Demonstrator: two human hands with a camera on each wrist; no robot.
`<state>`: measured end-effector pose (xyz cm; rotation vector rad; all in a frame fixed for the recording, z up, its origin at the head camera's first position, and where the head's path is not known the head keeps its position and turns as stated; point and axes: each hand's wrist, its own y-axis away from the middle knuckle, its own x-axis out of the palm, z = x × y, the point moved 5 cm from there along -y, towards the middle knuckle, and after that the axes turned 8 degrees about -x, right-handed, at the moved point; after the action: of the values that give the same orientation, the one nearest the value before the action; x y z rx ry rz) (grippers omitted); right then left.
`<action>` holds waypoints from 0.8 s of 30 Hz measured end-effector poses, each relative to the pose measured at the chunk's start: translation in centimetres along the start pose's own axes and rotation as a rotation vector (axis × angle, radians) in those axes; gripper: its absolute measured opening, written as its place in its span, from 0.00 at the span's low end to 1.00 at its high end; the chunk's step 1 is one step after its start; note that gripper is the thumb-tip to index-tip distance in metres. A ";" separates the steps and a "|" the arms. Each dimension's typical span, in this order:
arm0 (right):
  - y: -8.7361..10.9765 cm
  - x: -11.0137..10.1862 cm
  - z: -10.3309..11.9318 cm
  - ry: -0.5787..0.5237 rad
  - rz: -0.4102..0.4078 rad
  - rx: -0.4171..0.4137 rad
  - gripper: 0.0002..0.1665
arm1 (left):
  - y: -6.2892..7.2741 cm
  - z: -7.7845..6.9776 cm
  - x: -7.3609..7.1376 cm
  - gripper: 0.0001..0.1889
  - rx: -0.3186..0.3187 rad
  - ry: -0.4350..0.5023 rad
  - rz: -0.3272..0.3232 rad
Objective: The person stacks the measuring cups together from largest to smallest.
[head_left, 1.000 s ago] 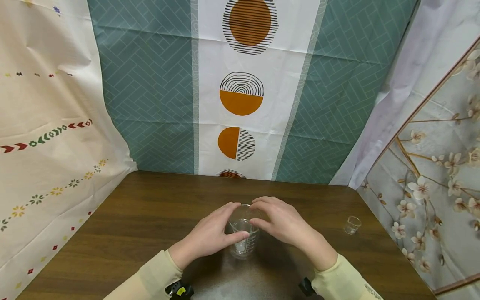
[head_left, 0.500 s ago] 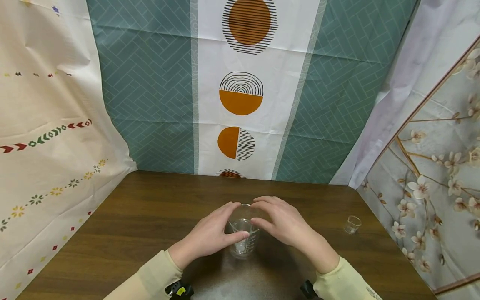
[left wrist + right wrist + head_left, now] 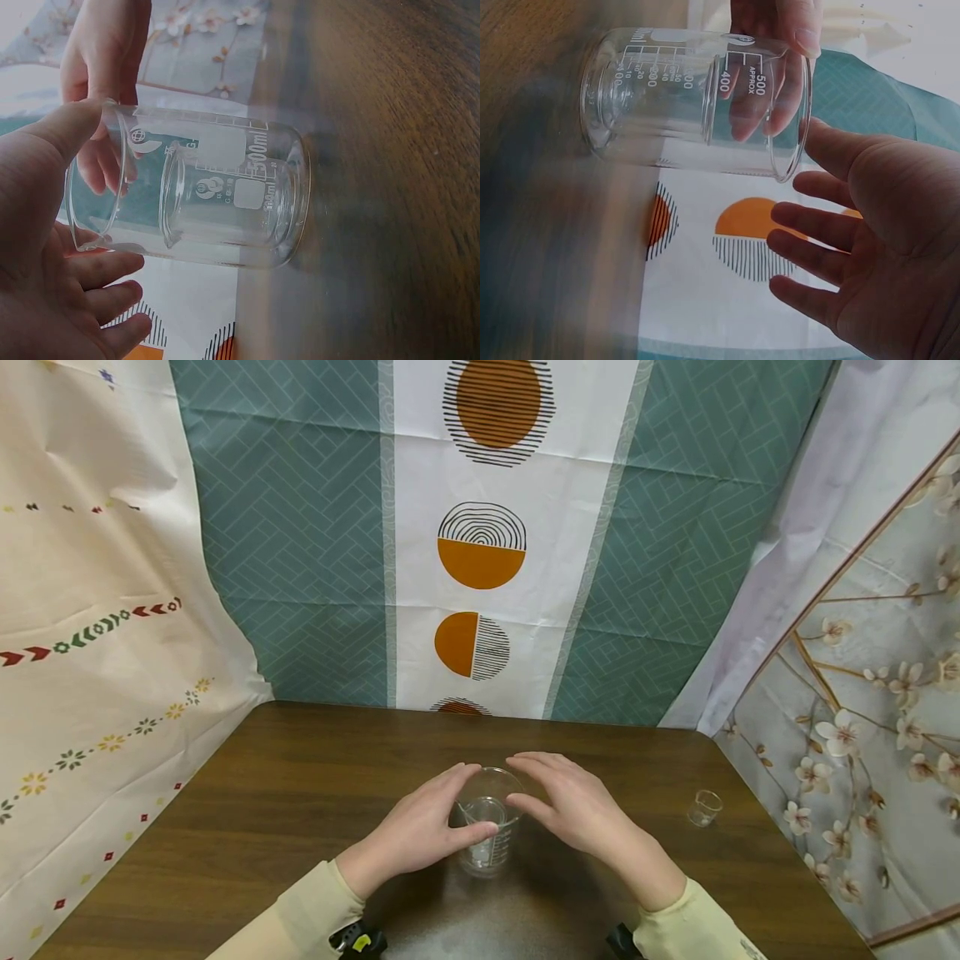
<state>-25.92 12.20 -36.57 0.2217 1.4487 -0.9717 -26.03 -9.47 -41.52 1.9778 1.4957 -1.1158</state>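
Observation:
A clear glass 500 ml beaker (image 3: 506, 842) stands upright on the wooden table, and a smaller 100 ml beaker (image 3: 249, 193) sits inside it. My left hand (image 3: 416, 831) holds the big beaker by its upper rim, thumb on the near side and fingers around the left side. On the other side, my right hand (image 3: 576, 806) is spread beside the rim. Its thumb lies very near the glass in the right wrist view, and the other fingers stand apart from it. Whether that thumb still touches the rim I cannot tell.
A tiny clear beaker (image 3: 705, 810) stands at the table's right side. The dark wooden table (image 3: 247, 827) is bounded by patterned cloths at the left, back and right (image 3: 847, 777).
My right hand has shifted slightly to the right, drawing its fingers away from the big beaker's rim. The left hand and both nested beakers have stayed put.

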 end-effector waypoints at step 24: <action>1.3 -0.6 -1.3 0.033 -0.011 0.036 0.39 | 0.1 0.0 -0.1 0.52 0.000 -0.013 -0.011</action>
<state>-25.91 14.12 -36.81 0.2575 1.4646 -1.0081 -25.94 -9.55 -41.49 1.9616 1.5014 -1.1307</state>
